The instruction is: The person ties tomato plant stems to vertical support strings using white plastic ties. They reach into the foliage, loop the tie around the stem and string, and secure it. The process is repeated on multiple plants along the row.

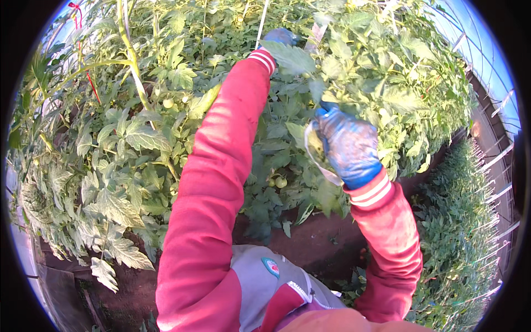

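My left hand (281,38), in a blue glove, reaches far forward among tomato plants. A blurred leaf (292,58) partly covers it, and its fingers are too hidden to show what they hold. Close by it, a white string (261,23) runs upward. My right hand (350,143) wears a soiled blue glove and is curled into a fist at the foliage, right of the left hand. From this fist a white strip (312,154) loops down toward the wrist. Below the hands, green tomatoes (281,182) hang in the leaves.
A thick tomato stem (132,58) rises along a white support at the left, with red ties (93,87) beyond it. Dark soil (298,238) lies below the plants. Another plant row (456,232) and the greenhouse film wall (483,45) are at the right.
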`<state>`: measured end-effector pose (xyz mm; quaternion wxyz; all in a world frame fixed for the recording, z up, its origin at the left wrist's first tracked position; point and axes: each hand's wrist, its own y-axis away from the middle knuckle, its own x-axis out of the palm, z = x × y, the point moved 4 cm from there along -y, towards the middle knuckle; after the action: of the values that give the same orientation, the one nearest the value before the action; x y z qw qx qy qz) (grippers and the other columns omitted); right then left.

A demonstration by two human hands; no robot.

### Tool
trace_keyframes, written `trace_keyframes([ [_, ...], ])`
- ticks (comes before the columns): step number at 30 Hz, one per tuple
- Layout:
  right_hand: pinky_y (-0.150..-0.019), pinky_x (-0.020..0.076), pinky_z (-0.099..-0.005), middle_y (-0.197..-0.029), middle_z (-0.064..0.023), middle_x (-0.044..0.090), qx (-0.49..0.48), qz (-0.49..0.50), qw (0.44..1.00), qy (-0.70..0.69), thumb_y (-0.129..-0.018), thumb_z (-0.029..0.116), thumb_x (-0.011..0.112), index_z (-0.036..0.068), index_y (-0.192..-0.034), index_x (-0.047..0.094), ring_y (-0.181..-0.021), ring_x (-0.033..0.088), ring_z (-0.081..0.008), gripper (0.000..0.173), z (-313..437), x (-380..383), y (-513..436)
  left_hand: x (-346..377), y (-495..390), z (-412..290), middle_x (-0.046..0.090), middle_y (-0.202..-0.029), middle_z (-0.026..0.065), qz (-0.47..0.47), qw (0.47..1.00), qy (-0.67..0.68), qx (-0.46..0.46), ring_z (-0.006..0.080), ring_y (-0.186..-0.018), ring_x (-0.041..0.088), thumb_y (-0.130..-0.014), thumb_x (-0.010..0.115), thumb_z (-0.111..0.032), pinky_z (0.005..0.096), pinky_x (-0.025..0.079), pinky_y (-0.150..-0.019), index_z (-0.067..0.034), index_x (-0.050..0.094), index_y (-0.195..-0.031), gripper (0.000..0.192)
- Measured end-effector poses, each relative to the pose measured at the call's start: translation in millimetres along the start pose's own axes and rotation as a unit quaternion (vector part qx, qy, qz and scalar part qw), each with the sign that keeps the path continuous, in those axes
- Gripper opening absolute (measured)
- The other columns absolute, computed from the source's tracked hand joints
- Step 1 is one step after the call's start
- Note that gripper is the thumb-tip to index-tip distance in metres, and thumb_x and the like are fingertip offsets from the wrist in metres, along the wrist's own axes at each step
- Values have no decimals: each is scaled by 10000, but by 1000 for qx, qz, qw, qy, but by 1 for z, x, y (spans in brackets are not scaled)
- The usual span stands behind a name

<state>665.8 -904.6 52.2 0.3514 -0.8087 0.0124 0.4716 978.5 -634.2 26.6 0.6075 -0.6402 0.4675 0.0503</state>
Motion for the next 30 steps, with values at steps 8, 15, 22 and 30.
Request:
trace_keyframes([
  [8, -642, 519, -355, -841, -125, 648, 132, 17, 990, 37, -828, -29, 634, 109, -1184, 619, -708, 636, -307, 382, -34, -26, 34, 55, -9, -9, 679, -1125, 173, 160, 960, 149, -172, 318, -1034, 650, -876, 430, -49, 368, 496, -928, -164, 667, -1226, 438],
  [15, -602, 479, -442, -796, -142, 584, 72, -24, 996, 52, -812, 75, 692, 88, -967, 604, -700, 593, -377, 178, -38, -38, 42, 53, -11, -2, 682, -1031, 172, 211, 975, -64, 1, 350, -922, 632, -875, 561, -261, 419, 480, -833, -85, 677, -1083, 296],
  [22, -612, 489, -438, -809, -159, 598, 91, 1, 993, 71, -796, 56, 685, 75, -955, 605, -698, 601, -386, 178, -48, -38, 47, 21, 4, -3, 708, -1034, 92, 207, 975, 50, -56, 272, -944, 638, -837, 648, -308, 374, 480, -834, -127, 713, -1086, 314],
  [30, -608, 490, -436, -836, -148, 613, 64, -12, 995, 74, -837, 101, 686, 95, -1028, 631, -708, 605, -379, 199, -48, -36, 47, 8, -12, 21, 691, -1140, 72, 127, 986, 86, 70, 289, -963, 645, -908, 584, -390, 363, 483, -877, -189, 685, -1194, 364],
])
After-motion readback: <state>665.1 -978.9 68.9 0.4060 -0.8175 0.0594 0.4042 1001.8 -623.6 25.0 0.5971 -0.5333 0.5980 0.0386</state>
